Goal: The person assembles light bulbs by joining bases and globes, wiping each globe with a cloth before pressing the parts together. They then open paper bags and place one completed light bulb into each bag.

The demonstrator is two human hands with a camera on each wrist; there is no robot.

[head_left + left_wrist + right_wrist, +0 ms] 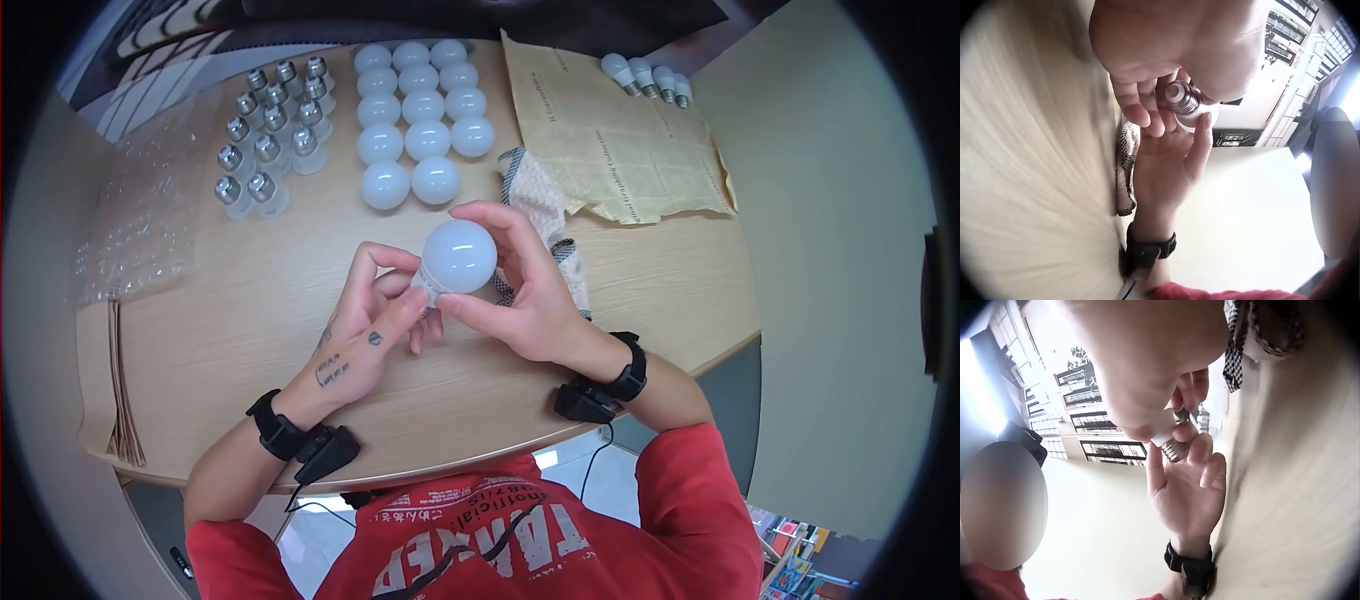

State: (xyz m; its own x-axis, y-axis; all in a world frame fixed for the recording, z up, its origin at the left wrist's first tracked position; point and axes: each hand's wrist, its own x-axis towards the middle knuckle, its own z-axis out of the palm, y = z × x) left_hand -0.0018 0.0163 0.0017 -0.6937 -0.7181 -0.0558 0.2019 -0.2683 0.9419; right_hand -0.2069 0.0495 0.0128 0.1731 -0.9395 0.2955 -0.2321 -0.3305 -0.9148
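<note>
A white round bulb (459,257) is held above the table between both hands, its dome up and to the right. The left hand (368,325) pinches its lower white collar with thumb and fingers. Around the dome's right side curls the right hand (530,290), its thumb low and its index finger at the top. In the left wrist view the silver screw base (1186,99) shows among the fingers; the right wrist view also shows the threaded base (1174,451) beside the left fingers.
White domes (428,141) stand in rows at the back middle. Bulb bases (267,150) with silver caps stand back left, near bubble wrap (140,215) and folded cardboard (112,385). Brown paper (620,140) carries several small bulbs (641,72); a cloth (538,200) lies beside it.
</note>
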